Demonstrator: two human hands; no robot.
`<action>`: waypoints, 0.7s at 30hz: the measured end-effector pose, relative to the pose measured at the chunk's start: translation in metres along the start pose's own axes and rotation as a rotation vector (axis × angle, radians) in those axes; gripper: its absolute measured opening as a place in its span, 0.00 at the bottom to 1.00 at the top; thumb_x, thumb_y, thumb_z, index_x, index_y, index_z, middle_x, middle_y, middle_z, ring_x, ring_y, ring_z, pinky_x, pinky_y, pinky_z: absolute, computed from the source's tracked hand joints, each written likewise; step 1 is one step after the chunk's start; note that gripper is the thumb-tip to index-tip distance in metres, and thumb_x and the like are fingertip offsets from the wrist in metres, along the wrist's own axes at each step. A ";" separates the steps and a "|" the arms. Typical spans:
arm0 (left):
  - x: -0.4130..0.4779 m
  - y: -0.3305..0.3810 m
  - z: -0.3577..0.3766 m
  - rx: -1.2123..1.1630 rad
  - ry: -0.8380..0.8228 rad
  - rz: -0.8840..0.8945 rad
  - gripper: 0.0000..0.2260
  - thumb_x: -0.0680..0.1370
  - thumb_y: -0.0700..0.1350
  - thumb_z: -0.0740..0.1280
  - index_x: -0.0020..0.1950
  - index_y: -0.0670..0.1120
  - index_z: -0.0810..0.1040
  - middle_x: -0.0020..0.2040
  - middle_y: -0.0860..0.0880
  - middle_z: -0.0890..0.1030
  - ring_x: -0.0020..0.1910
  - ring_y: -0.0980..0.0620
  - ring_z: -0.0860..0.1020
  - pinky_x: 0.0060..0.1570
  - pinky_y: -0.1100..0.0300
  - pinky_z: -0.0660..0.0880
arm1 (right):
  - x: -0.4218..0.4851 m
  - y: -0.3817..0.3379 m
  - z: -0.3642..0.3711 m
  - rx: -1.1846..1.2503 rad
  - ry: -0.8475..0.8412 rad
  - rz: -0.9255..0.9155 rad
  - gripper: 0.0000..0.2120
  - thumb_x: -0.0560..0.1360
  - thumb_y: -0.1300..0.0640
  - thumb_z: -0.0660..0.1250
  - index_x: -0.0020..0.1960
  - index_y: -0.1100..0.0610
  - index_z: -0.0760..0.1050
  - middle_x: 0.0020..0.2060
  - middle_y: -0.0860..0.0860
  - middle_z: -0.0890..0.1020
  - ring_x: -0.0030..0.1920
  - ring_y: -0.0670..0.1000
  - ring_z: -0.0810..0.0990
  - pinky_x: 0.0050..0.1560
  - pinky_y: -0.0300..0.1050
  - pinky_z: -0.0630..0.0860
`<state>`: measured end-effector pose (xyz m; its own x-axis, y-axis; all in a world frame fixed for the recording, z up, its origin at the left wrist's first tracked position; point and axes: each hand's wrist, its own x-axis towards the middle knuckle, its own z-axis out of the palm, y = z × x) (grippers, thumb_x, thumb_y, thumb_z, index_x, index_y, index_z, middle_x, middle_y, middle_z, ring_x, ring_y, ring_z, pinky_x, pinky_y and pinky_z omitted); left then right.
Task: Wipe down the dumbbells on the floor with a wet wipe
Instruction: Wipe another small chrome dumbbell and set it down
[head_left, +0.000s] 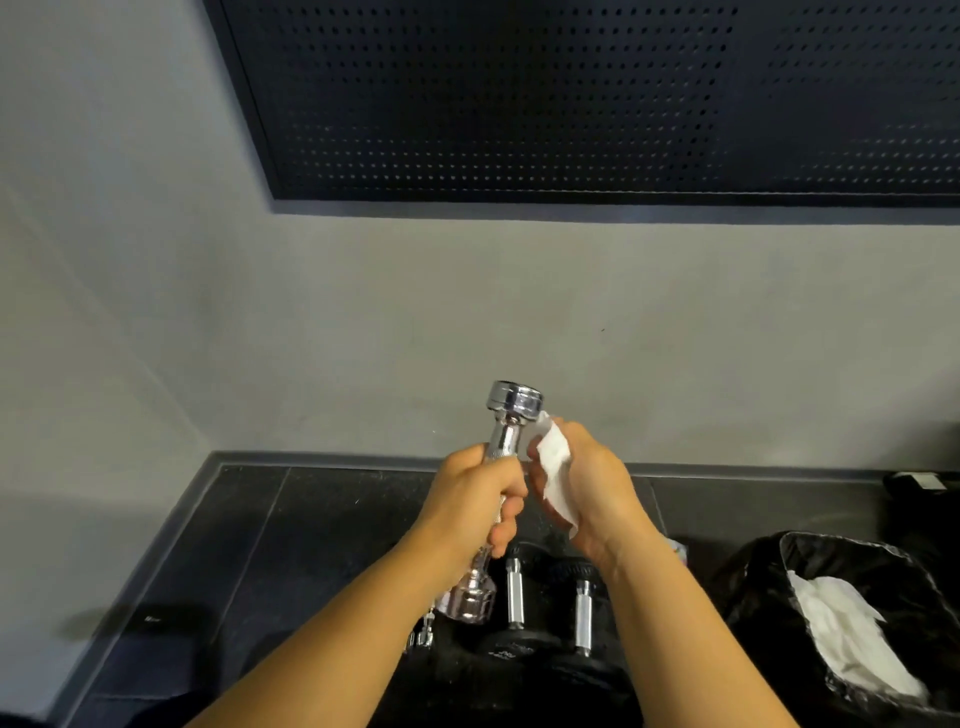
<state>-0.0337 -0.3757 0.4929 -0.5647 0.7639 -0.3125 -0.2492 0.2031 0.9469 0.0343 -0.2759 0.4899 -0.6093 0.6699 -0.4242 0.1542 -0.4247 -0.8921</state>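
The left hand (475, 501) is wrapped around the knurled handle of a chrome dumbbell (514, 401), fingers curled fully round it. It holds the dumbbell off the floor, tilted near upright, with one head above the fist and the other below it. The right hand (589, 496) holds a white wet wipe (555, 467) across its palm, thumb and fingers curled over the cloth. The wipe's upper edge sits just beside the neck under the top head; contact cannot be confirmed. Directly below the hands, two black dumbbells (514, 592) with chrome handles lie side by side on the dark tiled floor (311, 530), handles pointing away from the viewer. A small chrome item (426, 631) shows to their left, half hidden by the left forearm; its type cannot be determined. To the right stands a bin lined with a black bag (769, 582), containing crumpled white wipes (841, 634). A grey wall (363, 312) rises behind the floor, carrying a dark perforated panel (571, 93).
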 end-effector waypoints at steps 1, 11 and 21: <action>0.005 -0.004 -0.002 -0.074 -0.008 -0.068 0.02 0.73 0.37 0.60 0.40 0.42 0.68 0.27 0.47 0.68 0.22 0.51 0.63 0.24 0.61 0.61 | 0.002 0.010 0.001 0.035 0.003 0.031 0.14 0.75 0.49 0.64 0.36 0.55 0.77 0.28 0.53 0.76 0.27 0.50 0.73 0.32 0.44 0.67; 0.074 -0.103 -0.031 -0.207 0.235 -0.454 0.09 0.81 0.44 0.59 0.56 0.40 0.74 0.50 0.37 0.80 0.49 0.39 0.80 0.53 0.45 0.76 | 0.053 0.105 0.010 -0.121 0.058 0.162 0.10 0.78 0.58 0.63 0.40 0.60 0.78 0.31 0.56 0.80 0.33 0.53 0.78 0.34 0.41 0.76; 0.143 -0.222 -0.059 0.067 0.276 -0.582 0.06 0.79 0.44 0.62 0.52 0.48 0.77 0.51 0.42 0.81 0.53 0.42 0.80 0.57 0.42 0.76 | 0.130 0.209 0.026 -0.370 0.051 0.293 0.12 0.78 0.62 0.59 0.46 0.55 0.81 0.36 0.53 0.83 0.39 0.53 0.83 0.38 0.45 0.79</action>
<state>-0.1056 -0.3472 0.2334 -0.5361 0.3333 -0.7755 -0.5311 0.5809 0.6168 -0.0330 -0.2937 0.2520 -0.4616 0.5871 -0.6651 0.5862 -0.3608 -0.7254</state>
